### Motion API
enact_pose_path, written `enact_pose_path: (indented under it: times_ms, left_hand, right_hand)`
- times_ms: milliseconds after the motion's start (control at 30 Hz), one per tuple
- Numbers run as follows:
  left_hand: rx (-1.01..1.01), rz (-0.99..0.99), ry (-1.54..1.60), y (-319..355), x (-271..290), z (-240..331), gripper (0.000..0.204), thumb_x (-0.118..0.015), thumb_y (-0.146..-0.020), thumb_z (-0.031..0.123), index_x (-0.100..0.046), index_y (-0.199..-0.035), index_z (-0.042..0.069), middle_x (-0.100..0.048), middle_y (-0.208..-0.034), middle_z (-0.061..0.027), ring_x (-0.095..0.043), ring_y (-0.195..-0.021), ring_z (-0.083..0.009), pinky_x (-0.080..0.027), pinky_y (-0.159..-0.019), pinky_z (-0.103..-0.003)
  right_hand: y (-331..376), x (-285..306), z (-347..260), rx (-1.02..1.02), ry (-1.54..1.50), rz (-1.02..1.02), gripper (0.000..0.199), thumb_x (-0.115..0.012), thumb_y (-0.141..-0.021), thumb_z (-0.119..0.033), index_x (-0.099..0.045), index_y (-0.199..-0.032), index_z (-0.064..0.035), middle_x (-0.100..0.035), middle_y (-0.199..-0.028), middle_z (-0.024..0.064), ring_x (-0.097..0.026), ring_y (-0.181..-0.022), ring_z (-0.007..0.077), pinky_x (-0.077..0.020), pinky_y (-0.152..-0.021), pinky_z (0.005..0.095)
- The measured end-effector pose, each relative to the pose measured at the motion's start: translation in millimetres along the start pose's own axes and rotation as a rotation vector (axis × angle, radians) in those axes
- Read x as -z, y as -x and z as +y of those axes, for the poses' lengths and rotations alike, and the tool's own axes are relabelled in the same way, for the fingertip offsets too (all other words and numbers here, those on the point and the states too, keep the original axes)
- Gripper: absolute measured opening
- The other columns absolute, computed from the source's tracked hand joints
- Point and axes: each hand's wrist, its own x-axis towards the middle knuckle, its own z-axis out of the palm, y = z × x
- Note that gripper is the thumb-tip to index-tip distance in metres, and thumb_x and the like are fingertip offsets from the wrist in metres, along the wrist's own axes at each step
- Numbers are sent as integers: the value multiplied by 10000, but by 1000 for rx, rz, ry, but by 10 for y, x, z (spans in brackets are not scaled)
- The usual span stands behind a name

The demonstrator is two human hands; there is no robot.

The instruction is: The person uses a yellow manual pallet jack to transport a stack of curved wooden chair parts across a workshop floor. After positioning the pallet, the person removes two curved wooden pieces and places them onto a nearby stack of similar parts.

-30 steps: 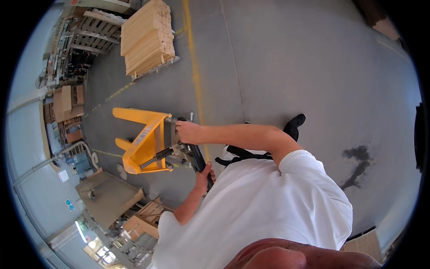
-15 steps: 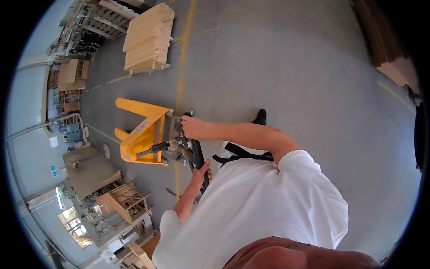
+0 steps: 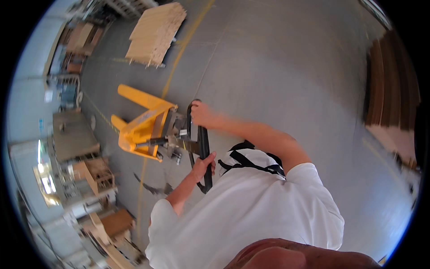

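Note:
A yellow pallet jack (image 3: 154,112) stands on the grey floor ahead and to the left, its two forks pointing away from me. Its black loop handle (image 3: 204,143) is tilted back toward my body. My right hand (image 3: 202,114) is closed around the far end of the loop, with the arm stretched across in front of me. Nearer my waist, my left hand (image 3: 204,167) grips the lower part of the same handle. Between the forks I see only floor. Black straps (image 3: 251,162) hang at the front of my white shirt.
A pallet stacked with light wooden boards (image 3: 154,33) stands beyond the forks. Brown stacked sheets (image 3: 389,85) rise on the right. Along the left wall are a workbench (image 3: 74,136), a wooden cabinet frame (image 3: 96,175) and loose panels (image 3: 117,223). A yellow line (image 3: 184,42) crosses the floor.
The view has swung, bringing more of the brown stack into sight on the right. The handle shows more fully, and my right hand has shifted slightly rightward. Both hands keep their grip.

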Motion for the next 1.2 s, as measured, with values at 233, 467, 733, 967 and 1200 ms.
enact_pose_path:
  times_ms: [233, 467, 733, 967, 1200]
  left_hand:
    - [-115, 202, -34, 677, -1631, 501, 468, -769, -838, 463, -591, -689, 56, -543, -566, -37, -525, -454, -157, -449, -464, -308]
    - [-122, 506, -233, 1696, -2678, 238, 450, -792, -770, 422, -631, -719, 5, -597, -613, -71, -589, -524, -170, -491, -525, -341]
    - [-424, 993, -669, 2970, -2725, 249, 444, -761, -721, 444, -664, -819, 22, -683, -753, -157, -673, -755, -355, -534, -686, -450]
    - [-606, 1465, -903, 3539, -2517, -624, 203, -739, -726, 155, -602, -853, 76, -617, -730, -105, -634, -677, -332, -507, -608, -451]
    - [-529, 1898, -910, 3109, -3304, -937, 114, -712, -688, 131, -617, -742, 101, -628, -705, -98, -646, -672, -316, -508, -578, -449]
  right_hand:
    - [1211, 907, 620, 51, -74, 42, 26, -709, -675, -188, -690, -669, -171, -645, -786, 6, -605, -945, 236, -412, -963, 398]
    - [2047, 1757, 193, 163, -170, -96, 141, -735, -659, -202, -716, -773, -121, -676, -834, 87, -638, -925, 281, -433, -916, 448]
    - [2018, 3080, 21, 139, -257, -158, 135, -637, -660, -48, -673, -789, -60, -656, -834, 169, -621, -846, 404, -487, -735, 487]
    - [1941, 3718, -775, 236, -311, -68, 131, -711, -693, -95, -645, -802, -63, -647, -826, 155, -629, -837, 383, -487, -710, 481]
    - [2946, 3018, -360, 465, -411, 697, 414, -797, -641, -71, -667, -1031, -118, -674, -989, 91, -669, -936, 302, -552, -771, 386]
